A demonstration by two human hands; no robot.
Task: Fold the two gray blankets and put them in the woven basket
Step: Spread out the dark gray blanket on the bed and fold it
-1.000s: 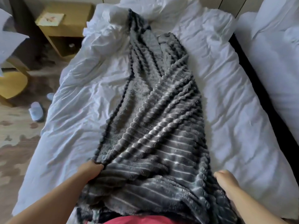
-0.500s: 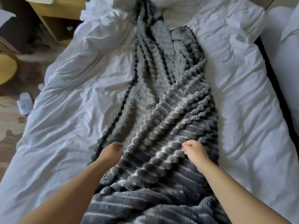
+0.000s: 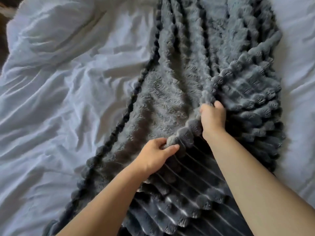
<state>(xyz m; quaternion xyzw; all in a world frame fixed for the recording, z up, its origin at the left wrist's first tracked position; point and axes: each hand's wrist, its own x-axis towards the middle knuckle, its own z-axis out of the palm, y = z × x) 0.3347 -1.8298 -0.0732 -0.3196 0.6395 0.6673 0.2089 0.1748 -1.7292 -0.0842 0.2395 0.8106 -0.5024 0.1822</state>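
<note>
A gray ribbed blanket point(image 3: 192, 68) lies lengthwise down the middle of the bed, bunched into long folds, with its fuzzy underside turned up on the left. My left hand point(image 3: 156, 155) pinches the scalloped edge of the folded-over layer near the centre. Further up and to the right, my right hand point(image 3: 213, 117) grips the same edge, its fingers curled around the plush fabric. Only one blanket shows here, and no woven basket is in view.
Rumpled white bedding point(image 3: 56, 92) covers the bed on both sides of the blanket, heaped thicker at the upper left. A sliver of dark floor point(image 3: 2, 40) shows at the far left edge.
Both hands moved from the near end of the blanket up toward its middle and closed on the folded edge. The camera leaned in closer over the bed.
</note>
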